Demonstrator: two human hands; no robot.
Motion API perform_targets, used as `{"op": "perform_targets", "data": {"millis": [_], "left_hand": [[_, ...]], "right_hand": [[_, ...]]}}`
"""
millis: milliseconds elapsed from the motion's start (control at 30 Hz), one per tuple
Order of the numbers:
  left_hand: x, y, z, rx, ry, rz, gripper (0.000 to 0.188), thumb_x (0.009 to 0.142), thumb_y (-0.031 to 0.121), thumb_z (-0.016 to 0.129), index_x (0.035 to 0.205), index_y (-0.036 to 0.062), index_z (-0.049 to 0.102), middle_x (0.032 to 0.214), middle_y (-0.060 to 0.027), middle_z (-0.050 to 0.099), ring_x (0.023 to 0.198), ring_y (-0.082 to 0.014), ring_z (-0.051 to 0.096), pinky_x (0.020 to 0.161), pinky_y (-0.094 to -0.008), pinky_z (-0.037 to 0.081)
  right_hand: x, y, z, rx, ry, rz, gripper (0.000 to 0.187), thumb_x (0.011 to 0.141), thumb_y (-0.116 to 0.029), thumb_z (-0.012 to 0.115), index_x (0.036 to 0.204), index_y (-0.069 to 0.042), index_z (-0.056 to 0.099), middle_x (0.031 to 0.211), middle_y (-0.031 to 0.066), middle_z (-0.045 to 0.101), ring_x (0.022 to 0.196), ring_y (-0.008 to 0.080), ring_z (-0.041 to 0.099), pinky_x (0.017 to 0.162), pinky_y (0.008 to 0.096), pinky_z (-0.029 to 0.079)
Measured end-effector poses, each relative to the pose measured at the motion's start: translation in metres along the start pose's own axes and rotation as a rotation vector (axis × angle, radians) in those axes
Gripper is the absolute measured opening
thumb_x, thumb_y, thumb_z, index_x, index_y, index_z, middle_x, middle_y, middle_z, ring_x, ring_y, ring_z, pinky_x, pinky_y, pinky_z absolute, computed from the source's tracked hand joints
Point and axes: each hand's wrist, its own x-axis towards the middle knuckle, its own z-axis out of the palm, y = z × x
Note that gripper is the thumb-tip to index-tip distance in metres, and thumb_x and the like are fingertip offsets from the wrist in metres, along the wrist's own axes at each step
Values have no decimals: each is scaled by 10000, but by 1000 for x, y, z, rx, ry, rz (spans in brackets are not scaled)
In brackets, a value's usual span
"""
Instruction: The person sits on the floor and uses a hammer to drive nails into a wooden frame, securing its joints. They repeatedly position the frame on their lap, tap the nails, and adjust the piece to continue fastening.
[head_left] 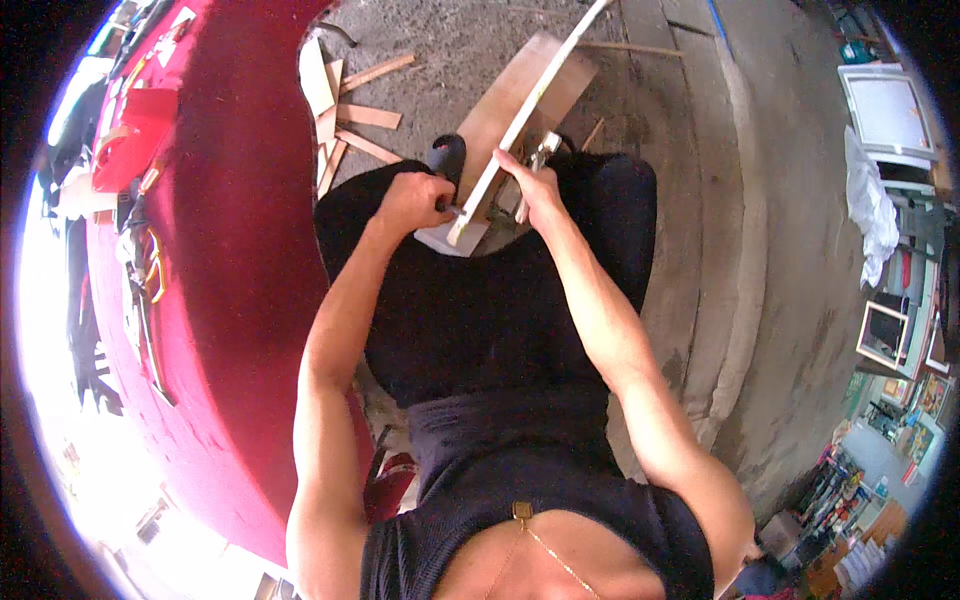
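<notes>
A long, pale, narrow wooden strip (525,112) slants up and away from my lap. My right hand (537,190) is closed on it, thumb along its near part. My left hand (414,203) is closed around a small tool, hidden except for a thin metal tip (455,211) that meets or nearly meets the strip's near end. Under the strip lies a wide wooden board (490,108), running between my knees. A metal object (546,150) shows beside my right fingers, its kind unclear. Just beyond my left hand is a dark rounded thing (447,157), possibly a shoe.
Several loose wood offcuts (368,115) lie on the rough concrete floor (440,40) at the far left. A red-covered surface (235,250) rises close on my left, with hand tools (145,265) on it. Frames (885,333) and a white plastic sheet (870,215) stand at the right.
</notes>
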Motion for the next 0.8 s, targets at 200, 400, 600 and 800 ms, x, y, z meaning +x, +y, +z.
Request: {"op": "perform_targets", "data": {"millis": [200, 400, 600, 800], "left_hand": [[-19, 5, -14, -28, -73, -126, 255, 658, 163, 739, 862, 100, 601, 751, -96, 665, 734, -315, 659, 652, -427, 514], [-26, 12, -34, 56, -140, -109, 195, 730, 221, 744, 870, 119, 656, 780, -115, 688, 727, -311, 665, 643, -421, 517], [-30, 11, -41, 129, -20, 9, 245, 760, 259, 731, 993, 185, 726, 771, -68, 684, 687, -264, 661, 611, -372, 528], [-26, 26, -60, 150, -92, 22, 235, 791, 226, 705, 1019, 174, 721, 808, -75, 689, 700, -257, 666, 625, -374, 535]], "right_hand": [[1, 1, 3, 28, -25, -24, 573, 624, -333, 893, 977, 53, 659, 948, 106, 674, 827, 188, 644, 743, 326, 510], [8, 7, 0, -9, -51, -47, 531, 676, -332, 866, 1023, 2, 643, 970, 74, 652, 865, 174, 618, 768, 338, 490], [8, 6, 0, -172, 29, -101, 562, 648, -345, 875, 1007, 23, 649, 978, 101, 664, 868, 192, 632, 774, 331, 496], [5, 2, 2, -155, 27, -136, 643, 613, -357, 887, 1032, 62, 637, 995, 147, 665, 870, 207, 650, 781, 335, 520]]}}
